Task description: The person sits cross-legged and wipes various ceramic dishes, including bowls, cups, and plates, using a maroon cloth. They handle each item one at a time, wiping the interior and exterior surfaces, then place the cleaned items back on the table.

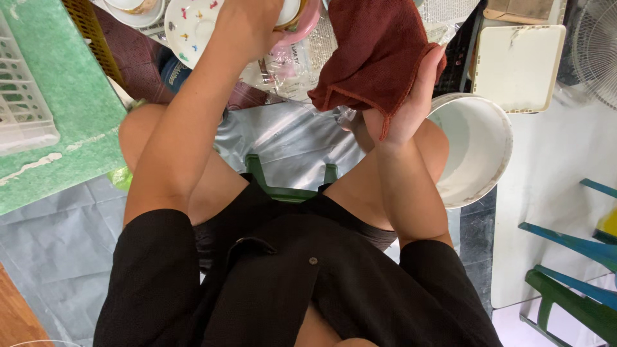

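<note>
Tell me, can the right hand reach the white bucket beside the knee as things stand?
Probably yes. The right hand is full with the dark red cloth, but the white bucket stands open just beside it, with nothing between them.

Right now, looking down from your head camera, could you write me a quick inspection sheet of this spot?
Surface: grey plastic sheet covers the floor.
Job's things: dark red cloth; pink-rimmed dish, partly hidden.
Clutter: white plate with coloured figures, white bucket, white basket on a green mat, cream tray.
Grip: right hand holds the cloth; left hand is at the dish, grip hidden.
Cables: nothing seen.
Surroundings: green stool underneath, fan, blue and green chairs.
</note>
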